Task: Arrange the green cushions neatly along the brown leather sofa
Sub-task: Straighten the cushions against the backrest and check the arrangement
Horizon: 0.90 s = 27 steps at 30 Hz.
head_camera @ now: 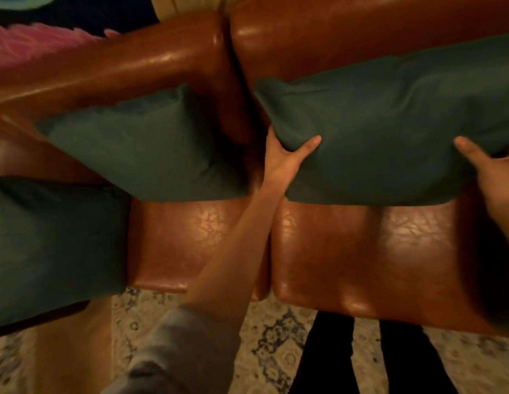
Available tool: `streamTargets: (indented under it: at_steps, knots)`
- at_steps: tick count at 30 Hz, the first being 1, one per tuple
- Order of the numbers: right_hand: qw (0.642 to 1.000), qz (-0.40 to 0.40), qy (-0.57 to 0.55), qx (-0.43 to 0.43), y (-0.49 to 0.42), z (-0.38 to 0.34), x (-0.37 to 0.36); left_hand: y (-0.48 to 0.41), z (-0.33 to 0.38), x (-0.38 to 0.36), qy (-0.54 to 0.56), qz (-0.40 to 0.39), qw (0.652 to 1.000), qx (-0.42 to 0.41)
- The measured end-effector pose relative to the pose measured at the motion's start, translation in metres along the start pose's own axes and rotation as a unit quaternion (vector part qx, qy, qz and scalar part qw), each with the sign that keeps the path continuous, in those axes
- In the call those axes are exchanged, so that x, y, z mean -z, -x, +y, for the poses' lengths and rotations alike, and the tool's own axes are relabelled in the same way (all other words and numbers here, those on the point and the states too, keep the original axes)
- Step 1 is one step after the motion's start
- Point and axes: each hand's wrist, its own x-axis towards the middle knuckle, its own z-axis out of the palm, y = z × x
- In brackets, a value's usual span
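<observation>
You have the right cushion [389, 132] in both hands, standing on its long edge where the seat meets the backrest of the sofa [347, 251], so its broad face leans against the leather. Gripping it at both lower ends lets you square it and press it back evenly. Your left hand [284, 157] is clamped on the lower left corner, thumb across the front and fingers [271, 140] tucked behind. Your right hand [486, 169] grasps the lower right end, thumb on the front face; the rest of it is cut off by the frame edge.

Just to the left, the middle cushion [139, 149] sits tilted, propped against the neighbouring backrest section with one corner pointing toward the seam between the two seats. It looks less square than the one you hold and probably wants straightening. Further left, a third cushion [48, 245] lies nearer the front edge of the seat, partly out of view and apparently not yet set against the back.

Below the sofa front, a patterned rug [276, 336] covers the floor.
</observation>
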Motion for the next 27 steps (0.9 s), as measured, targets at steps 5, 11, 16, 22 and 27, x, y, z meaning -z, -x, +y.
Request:
streamTargets:
  at_steps: [5, 11, 16, 22, 27]
  knots:
    - [0.998, 0.026, 0.008, -0.048, 0.007, -0.002, 0.005, 0.015, -0.013, -0.006, 0.001, 0.098, 0.994, -0.049]
    - [0.987, 0.049, 0.034, -0.146, 0.038, 0.016, 0.01, 0.09, -0.068, -0.023, -0.003, 0.074, 0.997, -0.033]
    - [0.974, -0.014, 0.077, -0.211, 0.075, 0.03, 0.043, 0.137, -0.082, -0.088, -0.09, -0.192, 0.977, 0.025]
    - [0.971, -0.084, 0.075, -0.21, 0.107, 0.021, 0.103, 0.15, -0.041, -0.177, -0.126, -0.304, 0.944, -0.001]
    - [0.962, -0.016, 0.006, -0.272, 0.156, 0.041, 0.192, 0.152, 0.005, -0.274, -0.141, -0.353, 0.922, -0.077]
